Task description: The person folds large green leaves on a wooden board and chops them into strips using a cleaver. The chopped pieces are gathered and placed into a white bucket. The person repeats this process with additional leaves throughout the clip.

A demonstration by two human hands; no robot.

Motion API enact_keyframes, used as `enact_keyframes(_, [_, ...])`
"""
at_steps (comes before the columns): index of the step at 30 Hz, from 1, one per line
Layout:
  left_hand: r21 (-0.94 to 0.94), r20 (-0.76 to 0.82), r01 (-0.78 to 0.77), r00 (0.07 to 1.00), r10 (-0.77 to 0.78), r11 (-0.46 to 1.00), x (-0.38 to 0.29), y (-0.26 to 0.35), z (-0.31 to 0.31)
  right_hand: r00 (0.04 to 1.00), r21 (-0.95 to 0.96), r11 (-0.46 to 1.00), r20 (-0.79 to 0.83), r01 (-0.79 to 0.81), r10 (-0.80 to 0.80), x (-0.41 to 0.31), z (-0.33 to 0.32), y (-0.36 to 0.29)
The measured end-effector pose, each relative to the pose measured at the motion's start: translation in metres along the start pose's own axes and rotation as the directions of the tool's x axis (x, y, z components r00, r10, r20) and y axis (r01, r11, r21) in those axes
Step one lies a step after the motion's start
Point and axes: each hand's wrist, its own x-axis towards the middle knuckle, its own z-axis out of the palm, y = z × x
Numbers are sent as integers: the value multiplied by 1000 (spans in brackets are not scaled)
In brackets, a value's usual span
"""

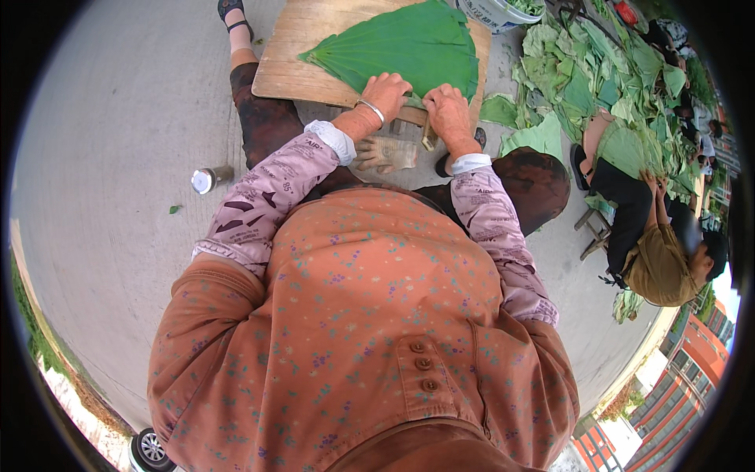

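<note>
A stack of folded green lotus leaves lies fanned out on a wooden board, its narrow end towards the left. My left hand, with a silver bangle at the wrist, has its fingers curled on the near edge of the leaves. Beside it, my right hand pinches the same edge closer to the wide end. A paler, turned-over strip of leaf shows between both hands. My fingertips are partly hidden. A wooden piece with a slot juts out below my right hand; I cannot tell what it belongs to.
A stained work glove lies on the concrete under the board. To the left stands a metal-lidded jar. A white bucket holds cut greens. Loose leaves are heaped at right, where a seated person handles a leaf.
</note>
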Motion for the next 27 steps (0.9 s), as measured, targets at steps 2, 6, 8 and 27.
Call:
enact_keyframes(2, [30,-126,-68,989,72,997,-10,7,-2,1000,-15,1000,3,-15,15,2,3,3])
enact_keyframes(6, [121,-110,-154,980,168,981,-20,5,0,999,-14,1000,21,-24,24,4,2,3])
enact_keyframes(8, [129,-81,-149,984,160,980,-18,-1,6,1000,29,1000,-3,-8,8,3,0,3])
enact_keyframes(27, [65,-167,-191,966,199,979,-29,16,-8,998,18,998,39,-56,55,9,2,13])
